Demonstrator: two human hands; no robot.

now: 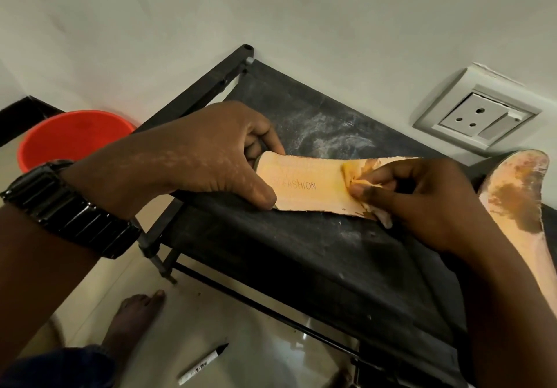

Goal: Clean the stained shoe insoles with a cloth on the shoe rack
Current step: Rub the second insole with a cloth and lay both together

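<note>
My left hand grips one end of the insole, fingers curled round it, on the shoe rack. My right hand pinches the stained cloth against it. A second stained insole lies right.

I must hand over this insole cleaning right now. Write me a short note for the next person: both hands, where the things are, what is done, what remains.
Left hand holds the rounded end of the FASHION insole, pinning it on the shoe rack top.
Right hand pinches the stained cloth against that insole's middle.
Done: the printed half looks mostly clean.
Left: the part beyond the cloth, hidden by the hand; then the second insole, with a large brown stain, at the rack's right end.
</note>
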